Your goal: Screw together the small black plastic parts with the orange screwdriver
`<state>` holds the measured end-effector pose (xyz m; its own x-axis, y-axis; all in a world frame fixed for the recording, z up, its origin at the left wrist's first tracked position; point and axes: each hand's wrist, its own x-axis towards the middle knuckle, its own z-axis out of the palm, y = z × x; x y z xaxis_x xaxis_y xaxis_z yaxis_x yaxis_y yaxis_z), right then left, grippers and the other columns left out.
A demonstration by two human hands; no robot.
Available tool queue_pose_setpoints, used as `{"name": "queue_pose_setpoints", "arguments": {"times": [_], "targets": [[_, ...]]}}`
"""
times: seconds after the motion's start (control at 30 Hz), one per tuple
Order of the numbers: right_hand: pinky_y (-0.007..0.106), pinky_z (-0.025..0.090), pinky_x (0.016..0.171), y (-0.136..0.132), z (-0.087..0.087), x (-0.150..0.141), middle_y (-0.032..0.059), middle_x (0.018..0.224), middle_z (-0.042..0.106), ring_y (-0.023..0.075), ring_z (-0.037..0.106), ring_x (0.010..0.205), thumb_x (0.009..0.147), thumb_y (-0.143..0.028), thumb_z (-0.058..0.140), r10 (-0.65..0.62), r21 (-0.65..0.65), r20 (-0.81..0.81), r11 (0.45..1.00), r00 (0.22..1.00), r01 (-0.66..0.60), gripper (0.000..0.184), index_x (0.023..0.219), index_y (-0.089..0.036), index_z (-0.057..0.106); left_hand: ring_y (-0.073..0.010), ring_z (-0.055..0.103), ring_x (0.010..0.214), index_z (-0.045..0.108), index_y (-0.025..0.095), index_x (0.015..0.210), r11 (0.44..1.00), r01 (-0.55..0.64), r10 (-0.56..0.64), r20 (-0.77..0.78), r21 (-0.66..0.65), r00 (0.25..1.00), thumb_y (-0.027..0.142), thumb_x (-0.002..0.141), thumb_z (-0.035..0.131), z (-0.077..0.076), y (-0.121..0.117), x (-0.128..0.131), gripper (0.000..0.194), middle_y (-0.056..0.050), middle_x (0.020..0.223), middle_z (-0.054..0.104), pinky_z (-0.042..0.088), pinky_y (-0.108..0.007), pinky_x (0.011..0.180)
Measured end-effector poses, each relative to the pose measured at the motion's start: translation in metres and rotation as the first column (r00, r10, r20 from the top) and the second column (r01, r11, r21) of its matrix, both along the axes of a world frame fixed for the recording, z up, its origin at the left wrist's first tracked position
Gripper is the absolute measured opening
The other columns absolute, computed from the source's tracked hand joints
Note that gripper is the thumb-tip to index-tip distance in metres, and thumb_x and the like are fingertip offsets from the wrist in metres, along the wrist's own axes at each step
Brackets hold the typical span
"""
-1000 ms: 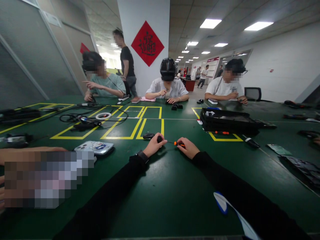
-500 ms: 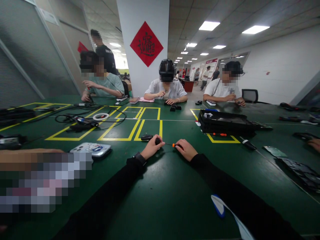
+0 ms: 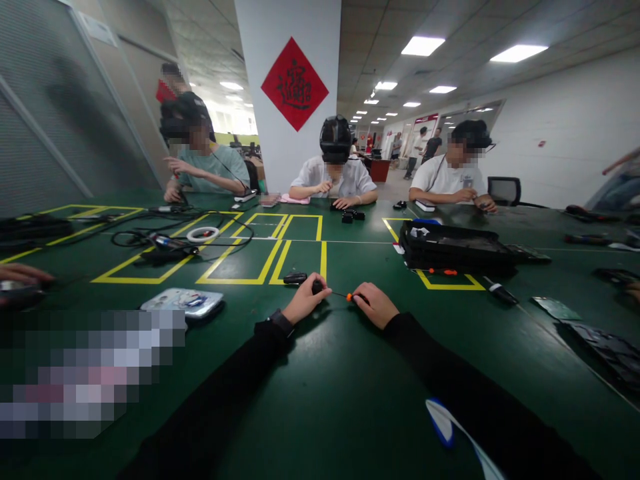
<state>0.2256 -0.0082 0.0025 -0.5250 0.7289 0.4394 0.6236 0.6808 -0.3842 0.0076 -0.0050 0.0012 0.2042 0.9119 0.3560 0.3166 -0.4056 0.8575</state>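
My left hand (image 3: 303, 300), with a dark band at the wrist, is closed on a small black part (image 3: 317, 287), mostly covered by the fingers. My right hand (image 3: 377, 307) grips a screwdriver (image 3: 349, 297) with an orange collar and a dark handle. Its thin shaft points left and reaches my left fingertips; whether the tip touches the part cannot be made out. Just beyond my left hand lies a black cylindrical object (image 3: 295, 279) on the green tabletop (image 3: 330, 400).
A black tray (image 3: 455, 247) stands to the right, with orange pieces (image 3: 444, 272) before it. A phone-like device (image 3: 185, 301) lies left, near cables and a white ring (image 3: 203, 235). A blue-white strap (image 3: 441, 423) lies by my right sleeve. Several people sit across.
My hands keep nearly the same pose on the part and screwdriver. A neighbour's forearm at the left has drawn back, and a standing person behind has moved left.
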Motion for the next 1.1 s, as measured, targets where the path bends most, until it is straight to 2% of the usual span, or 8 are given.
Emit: {"name": "queue_pose_setpoints", "arguments": {"times": [0.17, 0.3, 0.47, 0.67, 1.1], "targets": [[0.029, 0.038, 0.073, 0.001, -0.004, 0.000, 0.0044, 0.083, 0.053, 0.0155, 0.047, 0.080, 0.081, -0.023, 0.046, -0.036, -0.032, -0.041, 0.999, 0.999, 0.034, 0.011, 0.086, -0.017, 0.053, -0.0121, 0.050, 0.073, 0.049, 0.017, 0.080, 1.000, -0.003, 0.003, 0.000, 0.006, 1.000, 0.033, 0.071, 0.055, 0.001, 0.001, 0.000, 0.019, 0.000, 0.077, 0.054, 0.041, -0.026, 0.070], [0.028, 0.040, 0.070, 0.001, -0.008, -0.001, 0.0037, 0.084, 0.053, 0.0147, 0.048, 0.077, 0.077, -0.024, 0.052, -0.060, -0.088, -0.090, 0.995, 0.994, 0.052, 0.014, 0.089, -0.017, 0.050, -0.0126, 0.051, 0.074, 0.049, 0.018, 0.081, 1.000, 0.007, -0.006, -0.007, 0.010, 1.000, 0.034, 0.071, 0.055, 0.002, 0.001, 0.000, 0.020, 0.000, 0.078, 0.054, 0.040, -0.028, 0.073], [0.029, 0.040, 0.076, -0.002, -0.003, -0.003, 0.0047, 0.090, 0.053, 0.0153, 0.049, 0.084, 0.078, -0.024, 0.051, -0.021, -0.112, -0.127, 0.994, 0.992, 0.007, 0.020, 0.097, -0.018, 0.049, -0.0128, 0.050, 0.074, 0.048, 0.018, 0.082, 1.000, 0.020, -0.020, -0.008, -0.008, 1.000, 0.034, 0.072, 0.054, 0.003, 0.002, 0.000, 0.020, 0.000, 0.078, 0.054, 0.039, -0.028, 0.074], [0.030, 0.037, 0.079, -0.002, 0.002, -0.004, 0.0047, 0.087, 0.052, 0.0155, 0.046, 0.086, 0.083, -0.022, 0.041, -0.031, -0.106, -0.092, 0.994, 0.995, 0.021, 0.015, 0.087, -0.017, 0.055, -0.0126, 0.049, 0.075, 0.047, 0.017, 0.082, 0.999, 0.039, -0.039, -0.021, 0.001, 0.999, 0.033, 0.074, 0.052, 0.005, 0.001, 0.000, 0.019, 0.001, 0.079, 0.052, 0.039, -0.027, 0.073], [0.029, 0.036, 0.077, 0.003, 0.001, -0.004, 0.0044, 0.086, 0.051, 0.0150, 0.046, 0.085, 0.085, -0.024, 0.040, -0.038, -0.152, -0.134, 0.988, 0.990, 0.018, 0.017, 0.085, -0.017, 0.056, -0.0124, 0.049, 0.074, 0.046, 0.018, 0.082, 0.998, 0.038, -0.038, 0.002, -0.050, 0.999, 0.032, 0.074, 0.051, 0.010, 0.000, 0.001, 0.017, 0.001, 0.078, 0.051, 0.038, -0.027, 0.073]]}}
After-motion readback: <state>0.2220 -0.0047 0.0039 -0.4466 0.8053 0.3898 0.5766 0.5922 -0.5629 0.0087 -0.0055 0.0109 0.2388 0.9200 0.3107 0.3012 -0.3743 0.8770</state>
